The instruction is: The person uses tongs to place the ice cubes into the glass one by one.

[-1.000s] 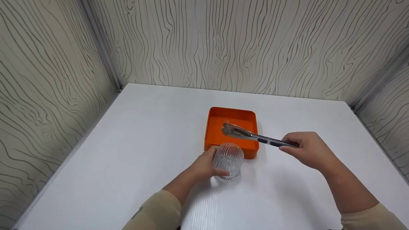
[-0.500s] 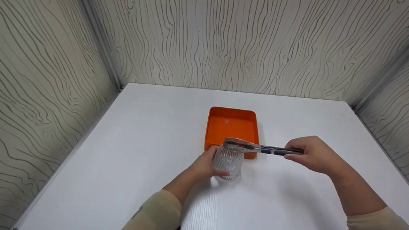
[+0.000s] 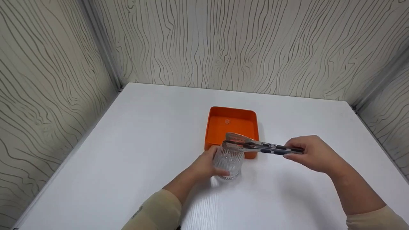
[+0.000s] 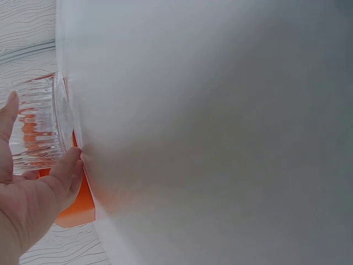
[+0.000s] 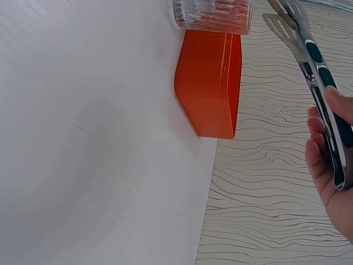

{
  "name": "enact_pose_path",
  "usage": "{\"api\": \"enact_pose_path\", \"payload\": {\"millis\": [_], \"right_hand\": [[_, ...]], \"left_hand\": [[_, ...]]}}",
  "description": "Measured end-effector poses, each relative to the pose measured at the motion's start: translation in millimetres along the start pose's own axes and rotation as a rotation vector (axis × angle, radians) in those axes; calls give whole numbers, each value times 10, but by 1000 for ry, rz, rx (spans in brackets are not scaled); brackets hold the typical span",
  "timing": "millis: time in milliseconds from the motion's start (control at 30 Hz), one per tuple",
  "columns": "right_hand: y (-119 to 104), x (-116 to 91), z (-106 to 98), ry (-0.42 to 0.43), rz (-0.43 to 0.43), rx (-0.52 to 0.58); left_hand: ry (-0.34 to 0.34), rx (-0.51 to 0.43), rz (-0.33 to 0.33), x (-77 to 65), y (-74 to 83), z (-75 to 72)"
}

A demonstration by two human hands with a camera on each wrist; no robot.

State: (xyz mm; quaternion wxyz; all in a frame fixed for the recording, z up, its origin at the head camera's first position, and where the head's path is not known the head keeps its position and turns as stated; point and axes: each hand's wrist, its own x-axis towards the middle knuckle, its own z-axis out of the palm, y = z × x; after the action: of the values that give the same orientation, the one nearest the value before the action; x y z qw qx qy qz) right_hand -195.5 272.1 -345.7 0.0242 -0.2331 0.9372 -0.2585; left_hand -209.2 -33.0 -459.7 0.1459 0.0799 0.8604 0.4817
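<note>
A ribbed clear glass (image 3: pixel 227 164) stands on the table, and my left hand (image 3: pixel 204 166) grips its side with the thumb along the front. In the left wrist view the fingers also curl about the glass (image 4: pixel 38 127). My right hand (image 3: pixel 308 153) holds metal tongs (image 3: pixel 271 149) with dark grip pads. The tong heads lie over the rim of the glass, slightly parted; in the right wrist view the tongs (image 5: pixel 320 72) hang above it. Behind the glass is an orange square box (image 3: pixel 209 127) with a small clear round piece (image 3: pixel 227 121) on its floor.
The white table (image 3: pixel 153 127) runs back to a wood-patterned wall panel (image 3: pixel 204 48). More such panels stand to the left and right. The box touches or nearly touches the far side of the glass.
The tongs have come from above the orange box toward me, to over the glass. Their heads have spread apart since half a second ago. The left hand and glass have stayed still.
</note>
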Motion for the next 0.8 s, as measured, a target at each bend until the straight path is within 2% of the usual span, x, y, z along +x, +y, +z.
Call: {"api": "enact_pose_path", "payload": {"millis": [267, 633, 800], "right_hand": [[23, 32, -30, 48, 41, 2], [61, 197, 31, 135, 199, -47], [69, 332, 103, 121, 270, -42]], "left_hand": [[-6, 10, 12, 10, -2, -9], [3, 12, -27, 5, 18, -2], [3, 12, -24, 5, 12, 3]]}}
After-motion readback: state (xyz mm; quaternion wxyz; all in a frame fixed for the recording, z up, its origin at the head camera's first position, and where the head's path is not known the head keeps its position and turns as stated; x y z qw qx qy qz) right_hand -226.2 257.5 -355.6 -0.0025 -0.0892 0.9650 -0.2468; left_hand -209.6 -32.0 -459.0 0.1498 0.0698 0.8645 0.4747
